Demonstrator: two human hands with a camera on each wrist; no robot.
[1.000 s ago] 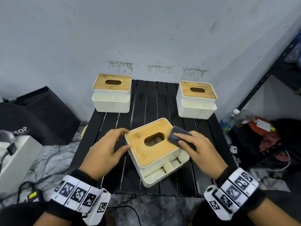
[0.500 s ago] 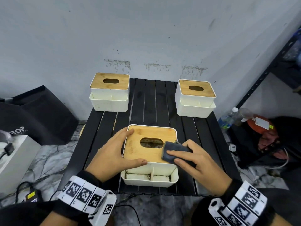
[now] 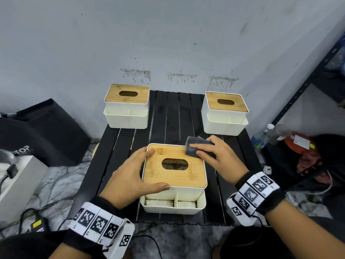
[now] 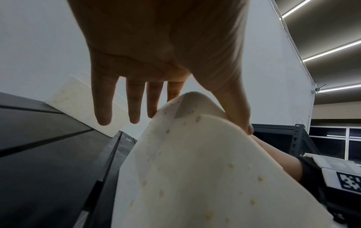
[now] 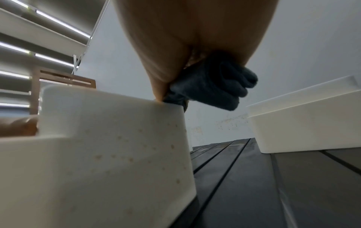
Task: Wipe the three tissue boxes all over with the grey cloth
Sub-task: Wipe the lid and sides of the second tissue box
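text: "TOP", likely cut off | on: black bag [image 3: 46,131], left of table

Two tissue boxes [image 3: 127,107] [image 3: 225,114] are being kept at the worktop's [image 3: 171,116] back corners; a third box [image 3: 174,176] is being held in front, a cloth [image 3: 196,148] being pressed on its back right corner.

Near tissue box [image 3: 174,186]: body of white plastic, smooth and matt, flecked with small tan spots on its side walls; lid of pale wood with visible grain and a dull finish, scuffed lighter toward one corner. Left rear tissue box [image 3: 127,106] and right rear tissue box [image 3: 225,114]: same white matt plastic, same wooden lids. Grey cloth [image 3: 196,149]: soft, napped textile, dark grey, folded thick. Table [image 3: 173,116]: black slats, smooth with a faint sheen, smudged in places. Wall [image 3: 168,43]: matt grey paint, stained and speckled just above the table.
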